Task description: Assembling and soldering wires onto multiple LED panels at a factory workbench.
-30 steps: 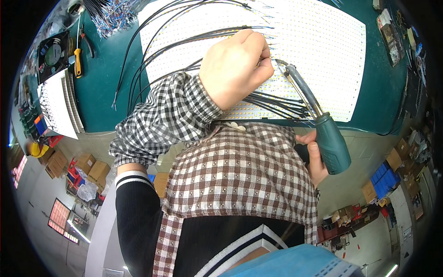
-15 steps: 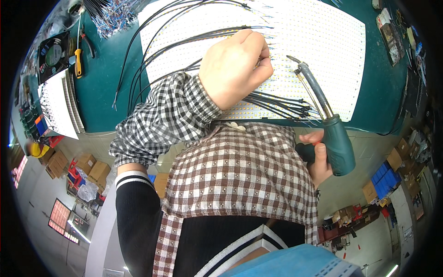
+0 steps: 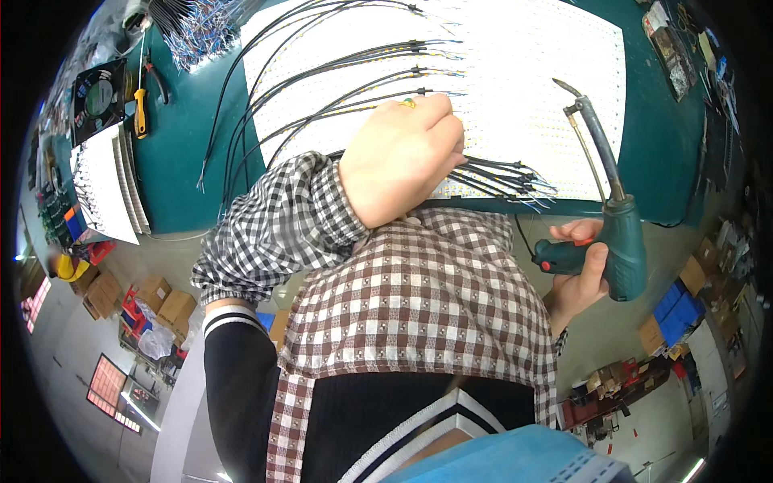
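My left hand (image 3: 407,161) is closed over the near part of a white LED board (image 3: 547,121). Its curled fingers are at a bundle of black cables (image 3: 495,171) that comes out from under it; whatever they pinch is hidden. Other black cables (image 3: 338,66) run across the board's left half, with bared wire ends near its middle. My right hand (image 3: 586,274) grips a green soldering gun (image 3: 624,241) by its handle, off the near right edge of the board. The gun's tip (image 3: 561,84) points up and left above the board, apart from the wires.
On the green bench (image 3: 181,181) at left lie a yellow screwdriver (image 3: 141,113), pliers (image 3: 157,78), a black fan (image 3: 98,95) and a stack of white panels (image 3: 105,181). Loose wires (image 3: 197,32) are heaped at the far left. A worn box (image 3: 670,52) sits far right.
My left hand has come down toward me, from the middle cables to the near bundle. My right hand has carried the soldering gun to the right, its tip farther from the wires.
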Motion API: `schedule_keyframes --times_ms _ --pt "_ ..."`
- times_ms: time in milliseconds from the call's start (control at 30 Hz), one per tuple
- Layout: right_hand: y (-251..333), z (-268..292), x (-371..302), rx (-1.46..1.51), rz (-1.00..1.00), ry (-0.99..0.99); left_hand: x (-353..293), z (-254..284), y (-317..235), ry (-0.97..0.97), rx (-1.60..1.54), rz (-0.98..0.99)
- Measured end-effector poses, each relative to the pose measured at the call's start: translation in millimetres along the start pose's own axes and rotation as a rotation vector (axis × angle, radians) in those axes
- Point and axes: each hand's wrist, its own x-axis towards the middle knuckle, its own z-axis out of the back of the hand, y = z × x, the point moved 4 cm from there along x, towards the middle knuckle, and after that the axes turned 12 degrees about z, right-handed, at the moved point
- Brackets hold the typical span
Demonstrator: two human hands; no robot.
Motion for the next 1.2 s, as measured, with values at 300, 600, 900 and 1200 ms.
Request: schedule_keyframes --times_ms 300,600,900,1200 --pt "2 4 1 0.053 0.048 -0.058 -1 -3 -5 0.008 0.130 -0.015" --pt "0 9 6 0.063 0.096 -0.073 4 0 -2 0.034 0.054 0.045" --pt "-2 12 12 0.047 0.095 -0.067 -19 42 3 -0.042 0.361 0.240" --pt "-10 3 14 0.040 0.102 0.010 21 7 4 -0.129 0.240 -0.004"
